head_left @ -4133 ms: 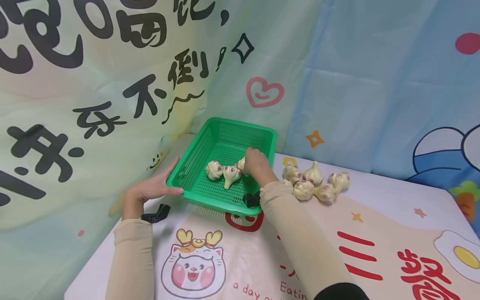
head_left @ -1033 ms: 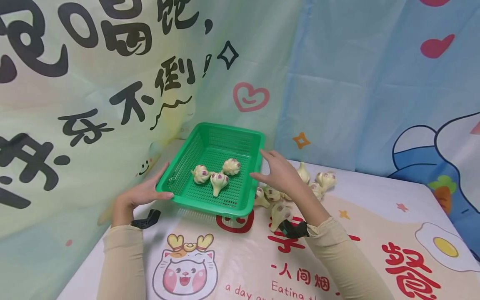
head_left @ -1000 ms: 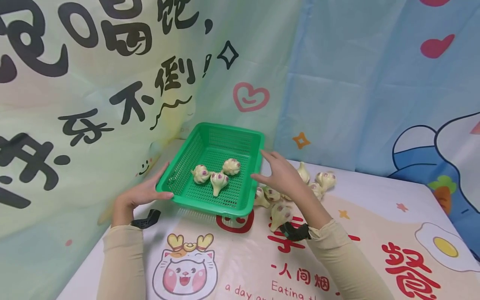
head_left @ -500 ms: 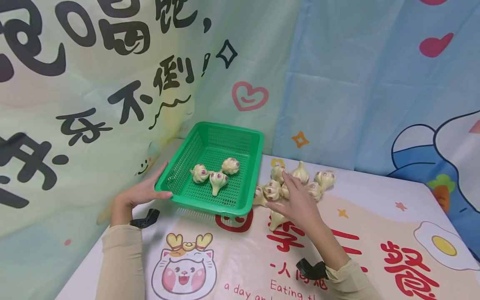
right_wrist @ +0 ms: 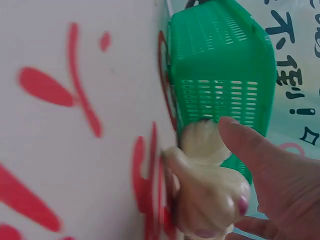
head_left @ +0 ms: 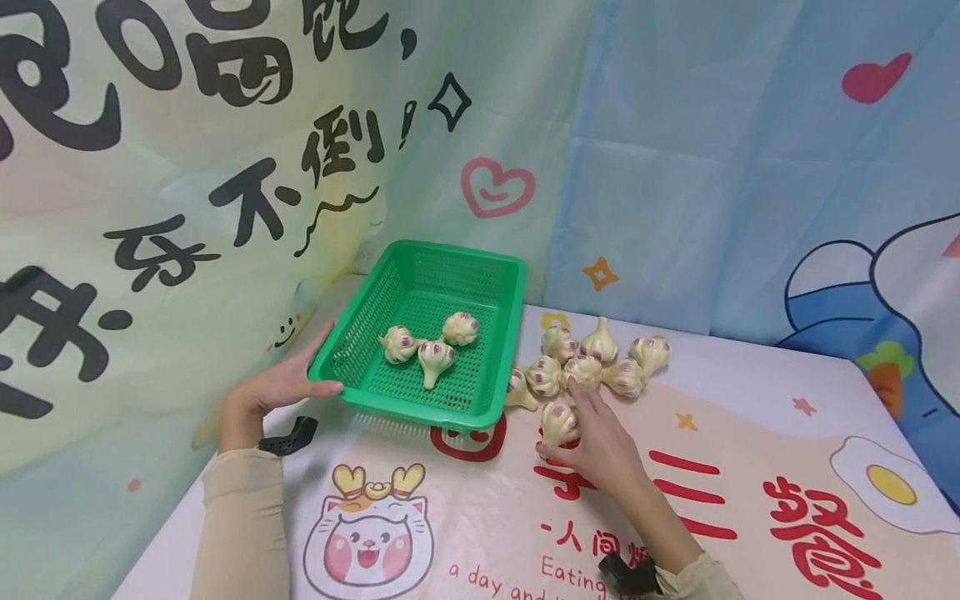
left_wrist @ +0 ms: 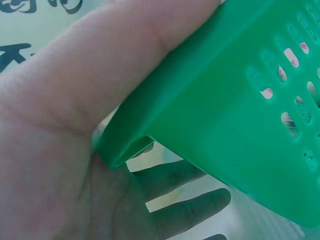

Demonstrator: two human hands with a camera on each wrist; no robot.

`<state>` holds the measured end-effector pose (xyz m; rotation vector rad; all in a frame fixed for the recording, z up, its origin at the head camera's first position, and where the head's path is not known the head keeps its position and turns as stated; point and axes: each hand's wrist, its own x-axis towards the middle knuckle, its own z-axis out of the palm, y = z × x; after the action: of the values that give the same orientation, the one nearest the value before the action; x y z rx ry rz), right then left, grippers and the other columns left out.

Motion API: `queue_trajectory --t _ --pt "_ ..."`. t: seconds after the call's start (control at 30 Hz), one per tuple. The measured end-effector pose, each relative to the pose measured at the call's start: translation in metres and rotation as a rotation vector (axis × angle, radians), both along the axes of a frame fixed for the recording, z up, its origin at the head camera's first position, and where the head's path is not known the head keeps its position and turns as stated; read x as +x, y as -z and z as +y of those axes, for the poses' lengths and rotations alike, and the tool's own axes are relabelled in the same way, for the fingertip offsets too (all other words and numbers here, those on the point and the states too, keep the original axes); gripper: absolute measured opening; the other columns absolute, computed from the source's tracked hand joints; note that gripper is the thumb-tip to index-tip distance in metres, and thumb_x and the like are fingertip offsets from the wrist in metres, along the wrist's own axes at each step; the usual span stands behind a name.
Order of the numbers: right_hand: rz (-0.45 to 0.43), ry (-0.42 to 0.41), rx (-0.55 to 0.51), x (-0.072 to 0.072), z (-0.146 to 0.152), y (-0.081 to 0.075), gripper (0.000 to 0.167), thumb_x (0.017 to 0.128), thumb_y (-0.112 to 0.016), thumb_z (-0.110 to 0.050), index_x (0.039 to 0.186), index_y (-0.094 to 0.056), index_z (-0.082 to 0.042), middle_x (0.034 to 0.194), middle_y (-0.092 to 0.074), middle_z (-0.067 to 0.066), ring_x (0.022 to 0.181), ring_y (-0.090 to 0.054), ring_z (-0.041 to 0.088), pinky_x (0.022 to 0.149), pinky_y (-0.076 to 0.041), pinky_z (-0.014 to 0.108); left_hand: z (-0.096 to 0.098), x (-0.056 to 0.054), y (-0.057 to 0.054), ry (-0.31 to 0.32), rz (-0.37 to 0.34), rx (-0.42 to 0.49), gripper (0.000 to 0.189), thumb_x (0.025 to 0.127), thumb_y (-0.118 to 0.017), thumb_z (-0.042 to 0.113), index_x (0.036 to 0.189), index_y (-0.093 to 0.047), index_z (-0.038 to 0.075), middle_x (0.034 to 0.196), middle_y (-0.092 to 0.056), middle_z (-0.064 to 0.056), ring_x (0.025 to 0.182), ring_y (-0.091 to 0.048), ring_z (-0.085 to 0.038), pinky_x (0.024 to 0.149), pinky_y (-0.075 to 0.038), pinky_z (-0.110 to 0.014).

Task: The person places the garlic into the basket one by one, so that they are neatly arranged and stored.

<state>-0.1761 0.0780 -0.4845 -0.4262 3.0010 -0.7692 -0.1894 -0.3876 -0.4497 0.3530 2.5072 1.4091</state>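
Note:
A green plastic basket (head_left: 420,410) stands on the table with three garlic bulbs (head_left: 437,360) inside. My left hand (head_left: 281,387) rests at its front left corner; in the left wrist view the thumb lies along the rim, and the fingers extend straight beneath it. To the right of the basket, my right hand (head_left: 603,446) reaches around a single garlic bulb (head_left: 559,421), its thumb and fingers spread. In the right wrist view this garlic bulb (right_wrist: 212,197) lies beside the hand, the thumb tip apart from it. Some fingers are hidden behind the bulb.
Several more garlic bulbs (head_left: 600,342) lie grouped right of the basket, one (head_left: 519,390) close against its side. A printed cloth (head_left: 750,417) covers the table. Behind and to the left hang printed curtains (head_left: 660,167).
My right hand left the third garlic bulb in the basket, touched the basket's right side, then withdrew down and right to the front bulb. My left hand stayed at the basket's corner.

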Motion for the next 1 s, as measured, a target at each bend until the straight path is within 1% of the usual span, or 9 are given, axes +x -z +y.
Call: queue_trajectory --t 0.23,0.47,0.73,1.0 --pt "0.024 0.022 -0.006 0.005 -0.003 0.013 0.112 0.067 -0.082 -0.048 0.153 -0.019 -0.014 0.144 -0.039 0.016 0.13 -0.039 0.035 0.094 -0.045 0.054 0.0 0.001 0.0 -0.006 -0.009 -0.008 0.11 0.082 -0.073 0.026 0.152 0.012 0.029 0.159 0.006 -0.017 0.141 -0.007 -0.036 0.11 -0.01 -0.061" --pt "0.007 0.047 -0.008 0.006 -0.004 0.022 0.114 0.066 -0.083 -0.046 0.153 -0.017 -0.014 0.143 -0.039 0.016 0.128 -0.041 0.033 0.095 -0.045 0.053 0.0 0.0 -0.001 -0.004 -0.008 -0.009 0.11 0.082 -0.072 0.025 0.152 0.012 0.026 0.159 0.008 -0.015 0.142 -0.004 -0.035 0.111 -0.009 -0.06" --pt "0.032 0.035 -0.034 0.005 -0.005 0.028 0.111 0.066 -0.085 -0.042 0.152 -0.021 -0.01 0.141 -0.041 0.016 0.124 -0.043 0.033 0.098 -0.043 0.051 0.0 0.0 0.0 -0.012 -0.014 -0.008 0.109 0.082 -0.072 0.025 0.152 0.012 0.028 0.159 0.007 -0.015 0.141 -0.006 -0.034 0.111 -0.009 -0.06" --pt "0.069 0.018 -0.081 0.003 -0.004 0.034 0.106 0.066 -0.086 -0.037 0.15 -0.026 -0.012 0.139 -0.043 0.013 0.122 -0.045 0.031 0.098 -0.044 0.05 0.0 0.0 0.0 -0.008 -0.012 -0.001 0.11 0.082 -0.072 0.024 0.152 0.012 0.031 0.159 0.007 -0.014 0.14 -0.007 -0.034 0.11 -0.01 -0.06"
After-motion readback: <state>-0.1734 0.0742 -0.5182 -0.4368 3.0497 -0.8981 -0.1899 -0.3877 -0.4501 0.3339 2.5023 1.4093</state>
